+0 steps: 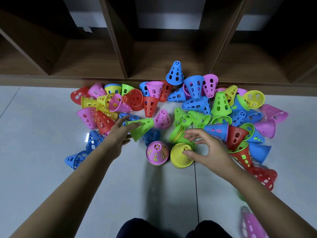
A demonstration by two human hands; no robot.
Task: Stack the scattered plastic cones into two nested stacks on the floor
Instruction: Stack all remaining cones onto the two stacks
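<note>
Gripping a tilted green cone just behind the pink-topped stack, left hand closed round it, right hand spread empty over the adjoining yellow-topped stack, scattered cones crowding beyond, bare floor nearer.

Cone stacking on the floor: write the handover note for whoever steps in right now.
Left hand: closed on a green cone, carried on its side above the floor.
Right hand: open, fingers touching the top of the yellow stack, holding nothing.
Done: two short nested stacks stand side by side in front of the person, the pink-topped stack and the yellow one.
Left: nearly everything. The scattered cones lie mixed along the wooden shelf, upright, tipped and upside down, some already nested in twos. Next, probably drop the green cone onto a stack.
</note>
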